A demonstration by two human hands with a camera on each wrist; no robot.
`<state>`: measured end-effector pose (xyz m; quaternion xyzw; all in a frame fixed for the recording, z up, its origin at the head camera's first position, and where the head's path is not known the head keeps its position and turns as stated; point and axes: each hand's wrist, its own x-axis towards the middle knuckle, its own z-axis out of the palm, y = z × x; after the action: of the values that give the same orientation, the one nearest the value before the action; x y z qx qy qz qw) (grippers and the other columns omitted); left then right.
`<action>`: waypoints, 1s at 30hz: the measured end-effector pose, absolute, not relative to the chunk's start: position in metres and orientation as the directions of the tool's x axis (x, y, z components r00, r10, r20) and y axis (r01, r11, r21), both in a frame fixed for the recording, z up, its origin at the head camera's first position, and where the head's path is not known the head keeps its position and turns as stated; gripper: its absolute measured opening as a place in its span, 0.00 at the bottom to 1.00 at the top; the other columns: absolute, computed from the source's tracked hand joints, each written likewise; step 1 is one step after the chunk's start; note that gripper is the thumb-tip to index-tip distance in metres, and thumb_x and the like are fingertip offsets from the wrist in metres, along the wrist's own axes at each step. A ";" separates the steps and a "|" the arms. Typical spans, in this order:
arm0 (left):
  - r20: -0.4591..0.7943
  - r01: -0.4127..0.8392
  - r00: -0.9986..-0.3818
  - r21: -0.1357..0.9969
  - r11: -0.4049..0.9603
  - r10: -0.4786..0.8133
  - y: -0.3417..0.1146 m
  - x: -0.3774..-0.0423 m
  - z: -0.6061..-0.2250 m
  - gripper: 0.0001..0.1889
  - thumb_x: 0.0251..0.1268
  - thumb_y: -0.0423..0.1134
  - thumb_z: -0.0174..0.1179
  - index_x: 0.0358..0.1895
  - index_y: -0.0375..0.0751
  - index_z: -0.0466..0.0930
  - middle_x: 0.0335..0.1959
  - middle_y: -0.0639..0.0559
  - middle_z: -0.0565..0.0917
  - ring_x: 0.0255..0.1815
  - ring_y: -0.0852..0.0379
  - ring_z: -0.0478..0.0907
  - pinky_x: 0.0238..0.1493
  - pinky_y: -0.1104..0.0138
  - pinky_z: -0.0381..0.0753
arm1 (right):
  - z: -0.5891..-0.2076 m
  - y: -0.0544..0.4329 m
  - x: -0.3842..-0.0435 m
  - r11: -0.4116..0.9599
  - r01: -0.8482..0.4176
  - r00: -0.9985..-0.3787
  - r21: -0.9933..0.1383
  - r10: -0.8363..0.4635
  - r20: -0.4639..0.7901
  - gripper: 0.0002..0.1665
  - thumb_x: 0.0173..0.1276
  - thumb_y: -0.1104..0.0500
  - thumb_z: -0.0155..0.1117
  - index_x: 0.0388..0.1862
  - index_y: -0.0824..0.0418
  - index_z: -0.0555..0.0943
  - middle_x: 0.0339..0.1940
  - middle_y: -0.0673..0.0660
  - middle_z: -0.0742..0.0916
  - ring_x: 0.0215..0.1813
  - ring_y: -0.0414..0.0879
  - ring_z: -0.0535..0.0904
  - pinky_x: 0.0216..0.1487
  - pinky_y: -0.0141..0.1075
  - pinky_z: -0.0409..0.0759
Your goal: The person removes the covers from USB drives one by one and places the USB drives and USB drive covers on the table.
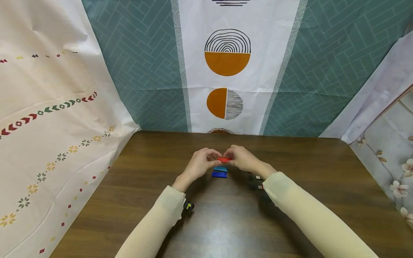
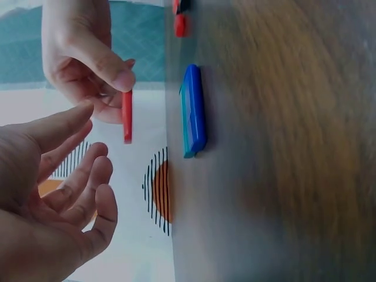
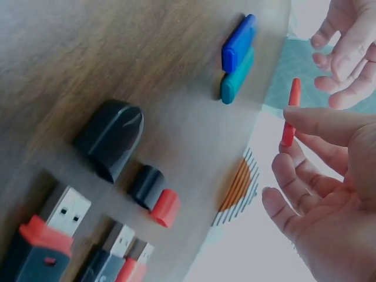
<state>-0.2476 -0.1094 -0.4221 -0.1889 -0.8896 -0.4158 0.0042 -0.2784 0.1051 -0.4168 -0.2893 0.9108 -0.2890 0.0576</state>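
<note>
My right hand point(image 1: 245, 159) pinches a slim flat red stick point(image 3: 292, 111) between thumb and fingers, raised above the table. Facing it from the other side, my left hand point(image 1: 200, 163) has loosely bent fingers, with a gap between them and the red stick in the left wrist view. Just below the hands in the head view, a teal stick point(image 1: 221, 169) and a blue stick point(image 1: 219, 175) lie side by side on the wood. Both look like closed USB sticks.
Beside the right forearm lie several uncapped USB sticks, including a black and red one point(image 3: 44, 247). Near them are a large black cap point(image 3: 111, 141), a small black cap point(image 3: 147, 187) and a red cap point(image 3: 165, 208). Patterned cloth point(image 1: 148, 71) hangs behind the wooden table point(image 1: 129, 200).
</note>
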 end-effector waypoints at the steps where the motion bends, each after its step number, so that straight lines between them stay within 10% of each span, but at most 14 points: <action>1: 0.172 0.343 -0.929 0.735 0.585 0.328 -0.108 -0.247 -0.422 0.10 0.66 0.39 0.73 0.49 0.47 0.90 0.43 0.52 0.85 0.40 0.56 0.80 0.41 0.63 0.81 | -0.415 0.107 -0.277 0.663 -0.498 -0.825 -0.559 -0.561 0.068 0.10 0.69 0.67 0.73 0.49 0.65 0.88 0.41 0.55 0.83 0.41 0.47 0.79 0.48 0.43 0.82; 30: 0.192 0.360 -0.917 0.774 0.521 0.349 -0.072 -0.209 -0.425 0.13 0.68 0.41 0.72 0.53 0.50 0.89 0.49 0.50 0.84 0.44 0.55 0.81 0.44 0.62 0.82 | -0.409 0.155 -0.213 0.608 -0.556 -0.820 -0.566 -0.515 0.250 0.14 0.67 0.68 0.75 0.50 0.60 0.89 0.41 0.51 0.81 0.38 0.44 0.76 0.38 0.35 0.78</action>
<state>-0.2088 -0.0720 -0.4254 -0.2034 -0.8719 -0.4454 0.0060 -0.2132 0.1548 -0.4088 -0.2988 0.8963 -0.3263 -0.0310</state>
